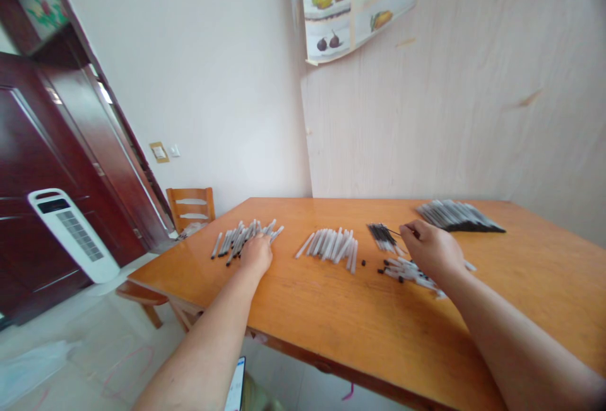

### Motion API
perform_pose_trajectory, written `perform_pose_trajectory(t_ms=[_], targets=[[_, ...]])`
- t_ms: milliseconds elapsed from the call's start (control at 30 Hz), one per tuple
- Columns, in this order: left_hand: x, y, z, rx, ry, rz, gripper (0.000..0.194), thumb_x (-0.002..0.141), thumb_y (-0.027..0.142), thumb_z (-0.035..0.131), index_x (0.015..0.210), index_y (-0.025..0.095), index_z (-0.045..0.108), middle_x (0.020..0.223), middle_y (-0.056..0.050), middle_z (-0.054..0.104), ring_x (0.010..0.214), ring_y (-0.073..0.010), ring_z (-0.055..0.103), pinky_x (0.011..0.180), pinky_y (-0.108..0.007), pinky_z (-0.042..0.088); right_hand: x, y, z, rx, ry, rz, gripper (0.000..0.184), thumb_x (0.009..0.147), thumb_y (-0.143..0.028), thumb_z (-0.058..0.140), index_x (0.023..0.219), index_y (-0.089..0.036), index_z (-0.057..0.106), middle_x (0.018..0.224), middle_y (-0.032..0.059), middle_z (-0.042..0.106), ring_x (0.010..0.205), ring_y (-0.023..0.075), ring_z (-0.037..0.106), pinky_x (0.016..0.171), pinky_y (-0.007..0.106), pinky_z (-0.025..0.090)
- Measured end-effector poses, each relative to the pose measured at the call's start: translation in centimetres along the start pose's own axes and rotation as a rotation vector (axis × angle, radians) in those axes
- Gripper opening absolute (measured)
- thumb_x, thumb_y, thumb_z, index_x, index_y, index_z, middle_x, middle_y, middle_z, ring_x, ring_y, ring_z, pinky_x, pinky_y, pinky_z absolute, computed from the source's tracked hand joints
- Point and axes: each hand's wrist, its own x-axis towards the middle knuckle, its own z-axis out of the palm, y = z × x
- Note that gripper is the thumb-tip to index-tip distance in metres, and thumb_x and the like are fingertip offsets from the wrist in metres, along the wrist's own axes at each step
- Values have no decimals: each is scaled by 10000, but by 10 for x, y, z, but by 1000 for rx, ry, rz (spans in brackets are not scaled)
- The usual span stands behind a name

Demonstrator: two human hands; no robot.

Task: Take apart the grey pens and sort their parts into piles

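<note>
My left hand [256,253] reaches into a pile of pale pen tubes with black ends [237,238] on the left of the table. Its fingers look curled, with the tips hidden among the tubes. At the right, my right hand [432,248] is closed in a pinch on a thin dark pen refill [394,232]. Just left of it is a bundle of refills [379,235] with dark and clear parts. Beneath this hand is a loose heap of whitish pen parts [407,270], partly covered. Between my hands lies a row of white tubes [331,245].
The wooden table [322,310] extends to the wall. Toward its back right lies a fan of grey, black-ended pens [459,215]. A small black plug [363,262] sits near the middle. Beyond the left end are a wooden chair [190,202] and a white tower appliance [76,234].
</note>
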Motion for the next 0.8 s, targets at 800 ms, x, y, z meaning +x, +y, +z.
perform_pose_trajectory(t_ms=[800], targets=[[1, 57, -17, -346, 320, 71, 376, 843, 124, 439, 1213, 153, 496, 1119, -112, 632, 1078, -179, 583, 969, -294, 431, 1, -5, 8, 436, 21, 11, 371, 835, -483, 452, 821, -183, 669, 704, 41, 656, 671, 167, 582, 567, 249, 357]])
